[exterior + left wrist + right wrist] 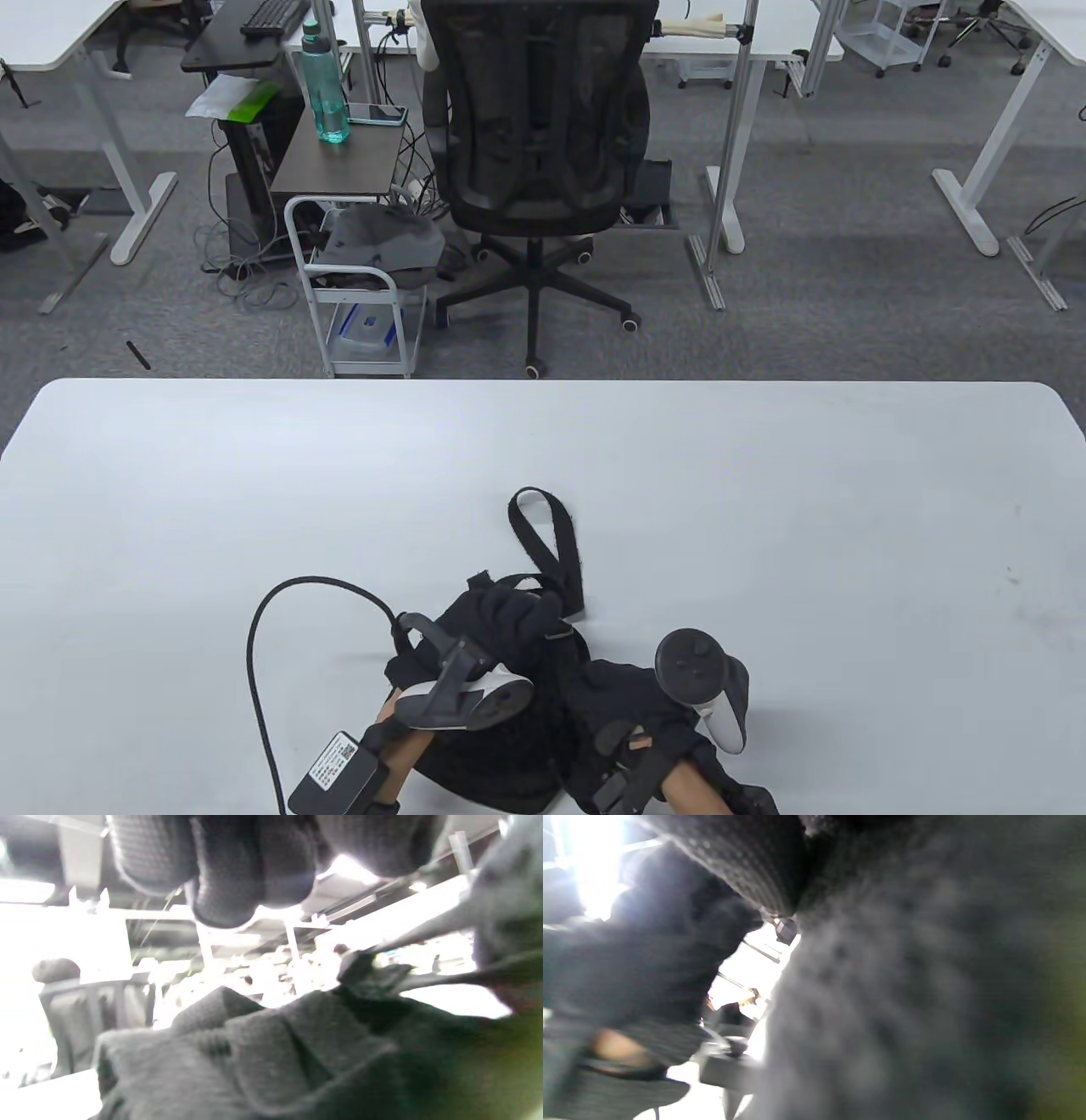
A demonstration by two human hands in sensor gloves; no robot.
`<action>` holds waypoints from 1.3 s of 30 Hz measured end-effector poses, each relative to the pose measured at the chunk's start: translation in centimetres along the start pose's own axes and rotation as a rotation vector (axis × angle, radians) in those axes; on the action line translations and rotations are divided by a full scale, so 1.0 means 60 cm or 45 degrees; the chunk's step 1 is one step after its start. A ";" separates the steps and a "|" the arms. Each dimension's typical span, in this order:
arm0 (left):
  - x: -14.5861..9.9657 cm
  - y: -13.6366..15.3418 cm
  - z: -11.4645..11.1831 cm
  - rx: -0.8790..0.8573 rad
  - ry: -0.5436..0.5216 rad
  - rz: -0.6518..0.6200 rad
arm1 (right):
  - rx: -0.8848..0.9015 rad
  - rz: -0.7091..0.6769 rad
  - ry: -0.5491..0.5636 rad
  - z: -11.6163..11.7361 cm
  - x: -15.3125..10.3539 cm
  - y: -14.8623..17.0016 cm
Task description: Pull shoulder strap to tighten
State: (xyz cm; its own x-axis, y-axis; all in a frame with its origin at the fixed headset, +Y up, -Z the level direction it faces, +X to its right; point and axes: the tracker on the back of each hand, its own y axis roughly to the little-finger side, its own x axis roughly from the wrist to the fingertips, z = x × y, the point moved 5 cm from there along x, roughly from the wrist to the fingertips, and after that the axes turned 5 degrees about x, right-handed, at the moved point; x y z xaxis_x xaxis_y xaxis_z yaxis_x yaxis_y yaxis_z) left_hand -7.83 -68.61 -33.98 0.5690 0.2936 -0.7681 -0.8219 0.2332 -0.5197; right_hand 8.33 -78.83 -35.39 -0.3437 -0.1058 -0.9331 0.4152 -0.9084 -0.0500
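Observation:
A black bag [517, 747] lies at the table's near edge. Its black shoulder strap [547, 535] loops away from it, loose on the table. My left hand [509, 613] rests on the top of the bag at the foot of the strap loop. In the left wrist view its curled fingers [229, 870] hang just above the bag fabric [275, 1056], near a buckle [358, 967]. My right hand [636, 688] lies on the bag's right side, its fingers hidden in the fabric. In the right wrist view a fingertip [746, 861] presses into the blurred bag cloth [903, 984].
The white table [254, 509] stretches far, left and right of the bag. A black cable [280, 594] arcs from my left wrist over the table. Beyond the far edge stand an office chair [539, 136] and a small white cart [356, 297].

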 end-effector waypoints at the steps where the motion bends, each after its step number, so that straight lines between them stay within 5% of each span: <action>1: -0.001 0.004 -0.001 -0.024 0.063 0.030 | 0.022 0.011 -0.021 0.002 0.001 0.002; 6: -0.023 -0.017 -0.089 -0.420 0.757 -0.058 | 0.109 0.056 -0.138 0.009 0.002 0.011; 12: -0.028 -0.038 -0.131 -0.389 0.872 -0.109 | 0.198 0.103 -0.272 0.022 0.005 0.022; 15: -0.044 -0.054 -0.171 -0.347 1.064 -0.165 | 0.205 0.113 -0.302 0.026 0.007 0.024; 17: -0.042 -0.052 -0.174 -0.391 0.959 -0.161 | 0.212 0.112 -0.307 0.025 0.007 0.025; 23: -0.044 -0.049 -0.192 -0.464 0.984 -0.162 | 0.298 0.124 -0.280 0.014 0.009 0.037; 29: -0.037 -0.059 -0.189 -0.344 0.900 -0.157 | 0.364 0.095 -0.396 0.032 0.007 0.036; 39: -0.027 -0.065 -0.182 -0.241 0.843 -0.115 | 0.170 0.057 -0.396 0.057 0.000 0.013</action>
State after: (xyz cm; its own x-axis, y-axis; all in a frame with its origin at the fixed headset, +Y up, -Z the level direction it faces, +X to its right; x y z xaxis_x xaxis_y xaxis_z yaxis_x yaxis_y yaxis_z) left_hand -5.85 -80.12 -34.80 0.5486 -0.3605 -0.7543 -0.7970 0.0472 -0.6022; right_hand 5.81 -80.93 -34.21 -0.5766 -0.2466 -0.7789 0.3288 -0.9428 0.0551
